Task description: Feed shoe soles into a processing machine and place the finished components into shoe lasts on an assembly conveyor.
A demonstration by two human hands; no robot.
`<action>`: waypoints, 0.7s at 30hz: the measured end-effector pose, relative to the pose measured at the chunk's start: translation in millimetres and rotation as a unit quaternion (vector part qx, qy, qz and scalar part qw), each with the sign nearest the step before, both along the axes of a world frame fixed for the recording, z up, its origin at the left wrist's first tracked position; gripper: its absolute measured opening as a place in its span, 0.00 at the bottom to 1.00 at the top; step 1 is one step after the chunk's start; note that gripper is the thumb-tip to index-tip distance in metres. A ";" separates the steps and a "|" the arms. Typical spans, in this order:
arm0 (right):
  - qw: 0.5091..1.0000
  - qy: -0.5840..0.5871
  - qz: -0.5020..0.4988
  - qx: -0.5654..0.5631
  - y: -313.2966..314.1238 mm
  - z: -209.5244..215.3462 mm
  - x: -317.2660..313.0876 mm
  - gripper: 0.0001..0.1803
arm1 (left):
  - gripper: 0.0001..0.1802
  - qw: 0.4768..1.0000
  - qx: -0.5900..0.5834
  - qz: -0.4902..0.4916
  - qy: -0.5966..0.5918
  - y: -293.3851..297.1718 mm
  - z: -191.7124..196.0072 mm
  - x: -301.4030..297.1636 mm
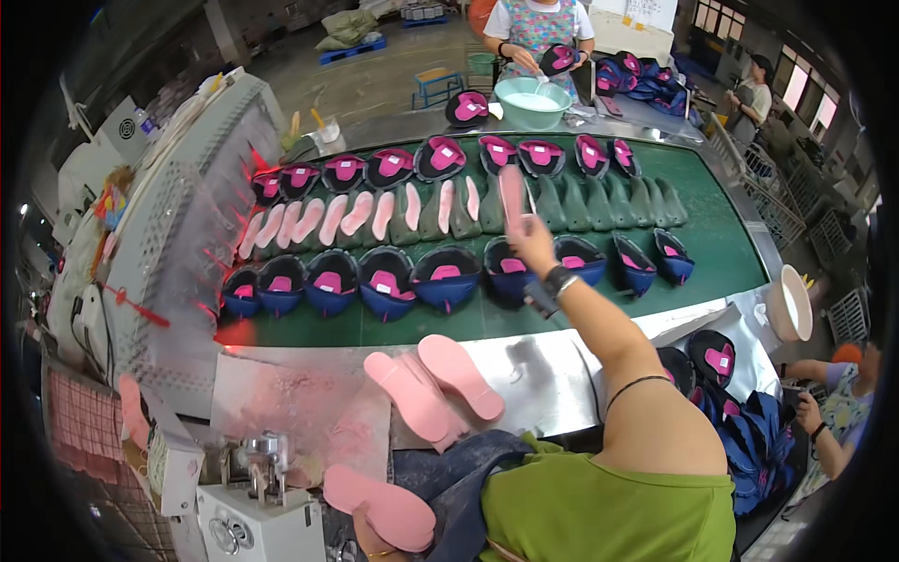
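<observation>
My right hand stretches out over the green conveyor belt, closed on a pink shoe sole. Below it stands a row of dark green shoe lasts, several on the left topped with pink pieces. Near my lap, my left hand is closed on a stack of pink soles, which hides part of its fingers. More pink soles lie on the metal edge in front of me. Blue and black shoe uppers with magenta insides line the near side of the belt; similar uppers line the far side.
A white machine stands at lower left beside a pink-stained board. Blue uppers are heaped at my right, near a cream basin. Across the belt, a person handles an upper over a mint basin. Another person works at lower right.
</observation>
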State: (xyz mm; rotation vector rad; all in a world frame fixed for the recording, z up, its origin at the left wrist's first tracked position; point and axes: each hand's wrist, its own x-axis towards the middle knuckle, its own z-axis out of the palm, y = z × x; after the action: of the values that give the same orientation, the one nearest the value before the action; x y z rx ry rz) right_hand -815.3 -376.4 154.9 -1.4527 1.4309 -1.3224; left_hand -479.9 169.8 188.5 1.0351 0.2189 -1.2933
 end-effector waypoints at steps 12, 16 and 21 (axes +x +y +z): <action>0.948 0.248 -0.174 -0.101 -63.3 -39.6 -98.8 0.26 | 0.41 0.992 0.116 -0.041 0.032 2.1 -22.0 -7.3; 0.990 0.013 0.119 -0.078 34.5 18.9 100.5 0.10 | 0.27 0.998 0.013 0.034 -0.048 -4.2 -30.2 -16.4; 0.812 0.147 0.562 0.055 252.8 34.4 204.6 0.14 | 0.13 0.858 -0.042 -0.259 -0.442 -29.7 -1.5 -1.9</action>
State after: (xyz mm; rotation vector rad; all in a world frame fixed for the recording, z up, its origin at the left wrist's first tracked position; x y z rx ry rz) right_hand -610.7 -123.6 189.3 -1.9686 0.5099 -0.2549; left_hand -481.7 140.1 187.0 1.5670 -0.8659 -1.1350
